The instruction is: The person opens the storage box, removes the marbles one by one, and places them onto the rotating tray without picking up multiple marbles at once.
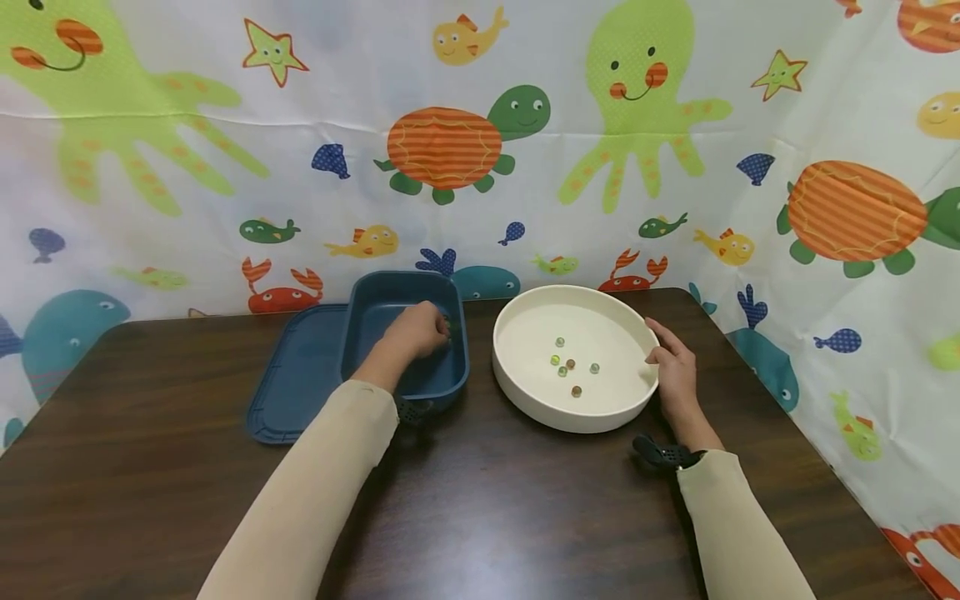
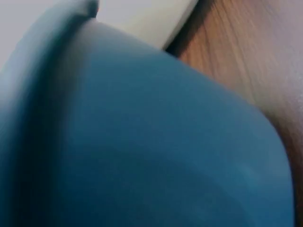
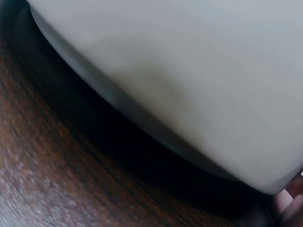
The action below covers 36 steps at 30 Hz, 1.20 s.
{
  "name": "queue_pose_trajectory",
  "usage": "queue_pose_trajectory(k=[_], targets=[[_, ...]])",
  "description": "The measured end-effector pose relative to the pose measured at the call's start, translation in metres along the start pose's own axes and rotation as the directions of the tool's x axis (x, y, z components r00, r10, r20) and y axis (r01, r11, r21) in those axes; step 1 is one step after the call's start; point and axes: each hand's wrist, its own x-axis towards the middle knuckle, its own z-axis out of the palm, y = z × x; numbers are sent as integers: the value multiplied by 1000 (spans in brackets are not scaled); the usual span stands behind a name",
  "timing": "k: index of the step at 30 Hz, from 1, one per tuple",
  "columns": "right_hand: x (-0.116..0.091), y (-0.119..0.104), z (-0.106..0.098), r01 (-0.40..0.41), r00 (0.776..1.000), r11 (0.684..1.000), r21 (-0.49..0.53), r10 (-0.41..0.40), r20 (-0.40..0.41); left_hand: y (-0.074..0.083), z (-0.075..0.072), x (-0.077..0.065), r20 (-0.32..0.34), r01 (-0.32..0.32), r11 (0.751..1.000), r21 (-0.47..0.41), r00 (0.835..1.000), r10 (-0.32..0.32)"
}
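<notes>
My left hand [image 1: 422,327] is inside a deep blue rectangular container [image 1: 367,301], its fingers curled. A small greenish glassy thing, like a marble [image 1: 447,323], shows at the fingertips, mostly hidden by the hand. In the left wrist view the blue container's wall [image 2: 165,118] fills most of the picture and hides the fingers. My right hand [image 1: 675,371] grips the right rim of a round cream tray [image 1: 577,417], thumb over the rim. Several glass marbles, clear, yellow-green [image 1: 555,360] and amber [image 1: 576,391], lie on the tray's floor.
A flat blue lid [image 1: 296,392] lies left of the container, partly beneath or behind it. Everything stands on a dark wooden table [image 1: 480,517]. A sea-animal curtain [image 1: 450,75] hangs along the table's back and right edges. Black straps with cameras [image 1: 663,452] sit on the wrists.
</notes>
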Motion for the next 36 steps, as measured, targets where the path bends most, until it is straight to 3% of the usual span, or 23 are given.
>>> queue_pose_trajectory(k=[6,14,21,28,36], targets=[[-1,-1,-4,-8,1000,1000,-16,9,9,11,-7,-8,-64,2,1000,22,998,0],[-4,0,-7,-14,1000,1000,-24,15,12,33,-17,-18,-165,-33,997,73,985,44],[-4,-1,-1,-11,1000,1000,-19,11,9,56,-18,-31,-174,-116,991,66,977,126],[-3,-3,0,-4,1000,1000,-25,5,2,85,5,-27,-147,-207,975,81,965,217],[-5,-3,-1,-5,1000,999,-39,5,11,118,37,-21,-74,-316,948,45,945,319]])
